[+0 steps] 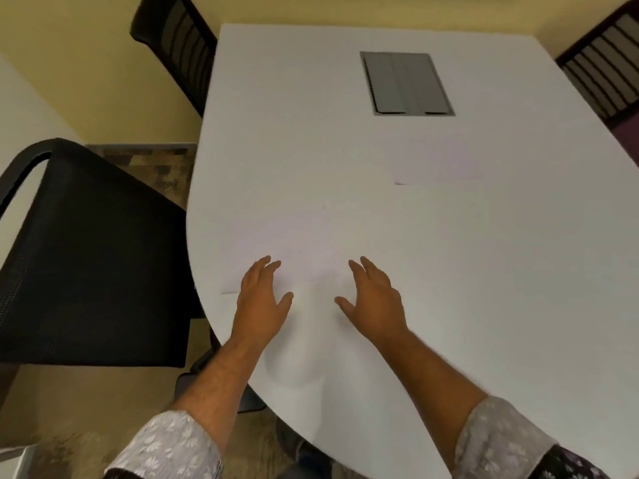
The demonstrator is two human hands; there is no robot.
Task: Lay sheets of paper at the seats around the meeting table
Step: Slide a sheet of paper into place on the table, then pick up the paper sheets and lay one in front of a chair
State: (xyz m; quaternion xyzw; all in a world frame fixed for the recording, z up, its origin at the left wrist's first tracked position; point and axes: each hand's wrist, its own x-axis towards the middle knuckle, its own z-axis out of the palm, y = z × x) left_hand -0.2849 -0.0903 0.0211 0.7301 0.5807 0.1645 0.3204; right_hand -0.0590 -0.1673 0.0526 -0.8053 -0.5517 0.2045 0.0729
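A white sheet of paper [287, 247] lies flat near the rounded end of the white meeting table [311, 115], barely distinct from the tabletop. My left hand [261, 300] rests over its near left corner, fingers spread, holding nothing. My right hand [375, 299] hovers or rests at the sheet's near right part, also spread. A second white sheet [439, 164] lies further in, right of centre, its near edge casting a thin shadow.
A black mesh chair [93, 257] stands at the table's left. Another black chair [176, 39] is at the far left and a slatted one [608, 67] at the far right. A grey cable hatch [406, 83] is set in the tabletop.
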